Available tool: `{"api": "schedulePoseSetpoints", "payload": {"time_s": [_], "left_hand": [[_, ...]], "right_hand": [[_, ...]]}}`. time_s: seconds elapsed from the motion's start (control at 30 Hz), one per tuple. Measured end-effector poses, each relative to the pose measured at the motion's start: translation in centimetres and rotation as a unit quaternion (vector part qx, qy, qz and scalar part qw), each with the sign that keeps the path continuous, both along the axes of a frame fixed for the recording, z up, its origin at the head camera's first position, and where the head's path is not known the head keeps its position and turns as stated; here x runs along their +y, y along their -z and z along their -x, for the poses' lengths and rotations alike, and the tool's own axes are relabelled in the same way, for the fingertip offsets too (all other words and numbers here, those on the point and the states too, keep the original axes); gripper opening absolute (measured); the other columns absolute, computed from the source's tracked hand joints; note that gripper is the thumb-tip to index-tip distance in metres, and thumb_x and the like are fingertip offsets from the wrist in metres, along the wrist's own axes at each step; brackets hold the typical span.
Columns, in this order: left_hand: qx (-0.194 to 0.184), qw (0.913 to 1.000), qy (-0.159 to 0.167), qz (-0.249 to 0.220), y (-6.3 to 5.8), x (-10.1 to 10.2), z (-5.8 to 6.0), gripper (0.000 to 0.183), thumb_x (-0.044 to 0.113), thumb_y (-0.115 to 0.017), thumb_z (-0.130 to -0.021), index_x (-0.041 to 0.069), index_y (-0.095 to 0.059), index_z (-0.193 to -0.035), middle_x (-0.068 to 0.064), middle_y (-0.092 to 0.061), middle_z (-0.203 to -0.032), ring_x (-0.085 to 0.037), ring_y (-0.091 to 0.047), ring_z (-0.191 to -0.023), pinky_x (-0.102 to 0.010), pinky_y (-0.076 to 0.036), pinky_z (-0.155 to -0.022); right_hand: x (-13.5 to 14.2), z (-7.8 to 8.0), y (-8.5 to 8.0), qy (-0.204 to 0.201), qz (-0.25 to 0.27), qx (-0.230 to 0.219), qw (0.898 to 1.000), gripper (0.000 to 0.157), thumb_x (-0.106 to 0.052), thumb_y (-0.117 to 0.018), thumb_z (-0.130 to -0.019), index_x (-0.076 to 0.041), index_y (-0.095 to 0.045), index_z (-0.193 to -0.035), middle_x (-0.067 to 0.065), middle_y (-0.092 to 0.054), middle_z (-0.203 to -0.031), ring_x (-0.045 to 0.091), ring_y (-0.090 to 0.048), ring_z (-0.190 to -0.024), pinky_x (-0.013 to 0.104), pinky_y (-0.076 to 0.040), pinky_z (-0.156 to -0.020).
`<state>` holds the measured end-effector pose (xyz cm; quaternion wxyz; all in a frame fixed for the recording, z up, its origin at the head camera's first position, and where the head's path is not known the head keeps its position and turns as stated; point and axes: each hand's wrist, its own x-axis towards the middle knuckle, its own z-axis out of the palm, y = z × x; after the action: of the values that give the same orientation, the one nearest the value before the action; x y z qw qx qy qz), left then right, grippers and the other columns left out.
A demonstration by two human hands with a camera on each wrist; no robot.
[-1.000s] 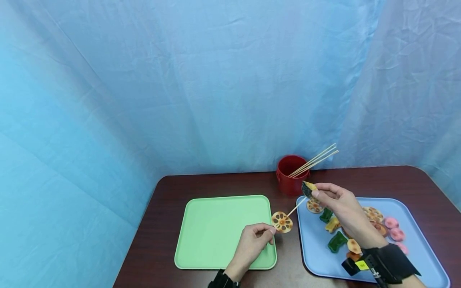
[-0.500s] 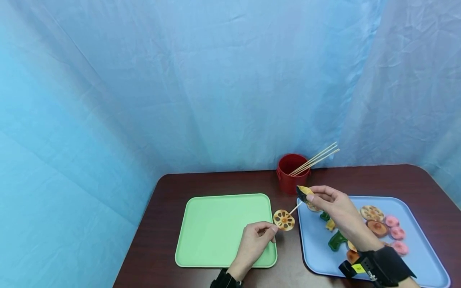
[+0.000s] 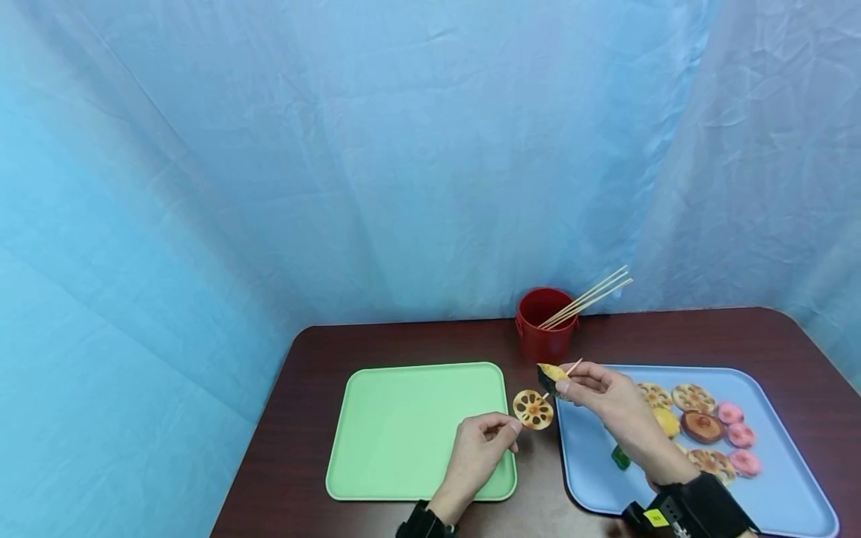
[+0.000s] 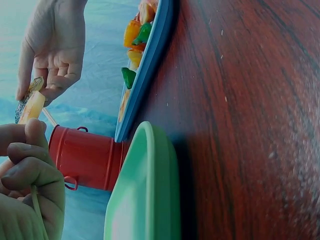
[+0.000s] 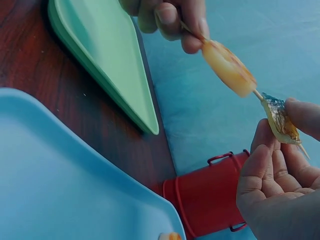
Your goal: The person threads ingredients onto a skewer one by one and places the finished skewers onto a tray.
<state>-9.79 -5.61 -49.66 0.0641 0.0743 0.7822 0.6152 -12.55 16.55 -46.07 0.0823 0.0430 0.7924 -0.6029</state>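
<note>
My left hand point(image 3: 480, 452) pinches a thin wooden skewer just below a browned lotus root slice point(image 3: 534, 410) threaded on it. Between thumb and fingers, my right hand point(image 3: 605, 400) holds a dark-skinned yellow pumpkin slice point(image 3: 553, 378). The skewer passes through this slice, and its tip point(image 5: 304, 151) sticks out on the far side in the right wrist view. A short bare stretch of skewer shows between the two pieces. Both hands are raised above the table, between the two trays.
A green tray point(image 3: 410, 433) lies at left. On the blue tray point(image 3: 794, 486) at right are lotus slices point(image 3: 694, 398), a mushroom piece point(image 3: 702, 427), pink rings point(image 3: 741, 436) and a green piece point(image 3: 621, 457). Behind stands a red bucket point(image 3: 541, 344) holding several skewers point(image 3: 595, 297).
My right hand has moved left and down with the pumpkin slice, sliding it along the skewer toward the lotus slice. The skewer's tip now shows beyond it. My left hand has hardly moved.
</note>
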Motion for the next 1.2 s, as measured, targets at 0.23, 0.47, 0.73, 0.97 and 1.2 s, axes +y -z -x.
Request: {"api": "schedulePoseSetpoints", "payload": {"time_s": [0.23, 0.47, 0.73, 0.97, 1.2], "left_hand": [[-0.009, 0.9999, -0.006, 0.002, 0.0, 0.1, -0.1, 0.023, 0.026, -0.065, -0.089, 0.006, -0.077, -0.089, -0.002, -0.064, -0.061, -0.004, -0.047, -0.048, -0.016, -0.028, -0.045], [-0.031, 0.9992, -0.022, -0.011, 0.3, 0.2, -0.2, 0.013, 0.019, -0.066, -0.086, 0.011, -0.077, -0.084, -0.011, -0.067, -0.065, -0.02, -0.056, -0.053, -0.016, -0.029, -0.044], [-0.034, 0.9989, -0.026, -0.021, 0.4, 0.2, -0.1, 0.016, 0.014, -0.065, -0.084, 0.002, -0.075, -0.084, -0.012, -0.067, -0.065, -0.035, -0.062, -0.061, -0.015, -0.028, -0.044], [-0.011, 0.9997, -0.001, 0.023, 0.4, -0.5, 0.1, 0.02, 0.024, -0.066, -0.087, 0.006, -0.076, -0.086, -0.002, -0.066, -0.064, -0.019, -0.061, -0.055, -0.015, -0.033, -0.046], [0.0, 0.9985, -0.02, 0.051, 0.3, -0.7, 0.3, 0.022, 0.028, -0.067, -0.086, 0.008, -0.078, -0.084, 0.01, -0.061, -0.061, -0.002, -0.046, -0.05, -0.016, -0.033, -0.047]], "right_hand": [[-0.6, -0.4, 0.6, 0.003, 0.014, -0.001, 1.0, 0.058, -0.048, -0.068, -0.084, -0.001, -0.058, -0.117, 0.011, -0.066, -0.106, 0.018, -0.064, -0.093, 0.043, -0.049, -0.084], [-0.8, -0.5, 0.7, 0.008, 0.004, 0.001, 1.0, 0.06, -0.05, -0.068, -0.083, -0.002, -0.059, -0.117, 0.011, -0.066, -0.106, 0.017, -0.065, -0.093, 0.043, -0.05, -0.084], [-1.3, -0.6, 1.1, 0.008, 0.025, -0.008, 1.0, 0.056, -0.044, -0.07, -0.083, 0.001, -0.058, -0.114, 0.01, -0.066, -0.104, 0.017, -0.064, -0.092, 0.04, -0.051, -0.084], [-1.3, -0.5, 1.1, 0.003, 0.031, -0.009, 0.999, 0.054, -0.042, -0.07, -0.084, 0.002, -0.058, -0.113, 0.01, -0.065, -0.104, 0.017, -0.064, -0.092, 0.037, -0.051, -0.084], [-1.2, -0.3, 1.1, 0.007, 0.017, -0.016, 1.0, 0.058, -0.047, -0.068, -0.084, 0.001, -0.057, -0.115, 0.009, -0.065, -0.105, 0.019, -0.063, -0.093, 0.04, -0.049, -0.086]]}}
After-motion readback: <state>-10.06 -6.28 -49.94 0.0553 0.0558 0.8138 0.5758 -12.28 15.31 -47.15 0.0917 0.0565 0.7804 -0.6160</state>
